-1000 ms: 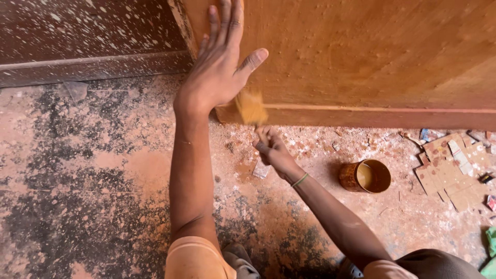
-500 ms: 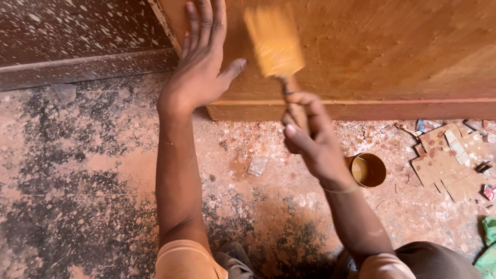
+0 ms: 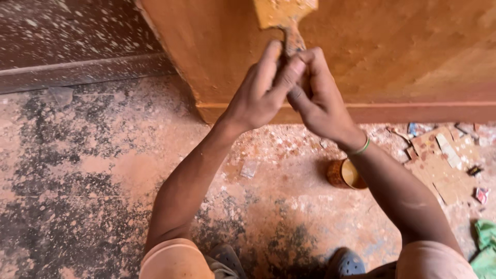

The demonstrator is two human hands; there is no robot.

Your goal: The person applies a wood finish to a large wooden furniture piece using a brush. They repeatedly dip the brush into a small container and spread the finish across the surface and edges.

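Observation:
A flat paintbrush (image 3: 285,15) with orange-coated bristles points up against a large orange-brown wooden panel (image 3: 403,51). My right hand (image 3: 320,95) grips its handle. My left hand (image 3: 263,90) has come beside it, with fingers closed around the same handle just under the bristles. Both hands are raised in front of the panel, above its lower ledge.
A small round tin of orange paint (image 3: 347,174) stands on the stained, speckled floor (image 3: 77,170) below my right wrist. Torn cardboard scraps (image 3: 442,160) and small litter lie at right, a green cloth (image 3: 485,248) at the right edge. My sandalled feet (image 3: 346,263) show at the bottom.
My left hand left the panel's surface and joined the right hand on the brush handle. The brush rose from near the ledge up onto the panel.

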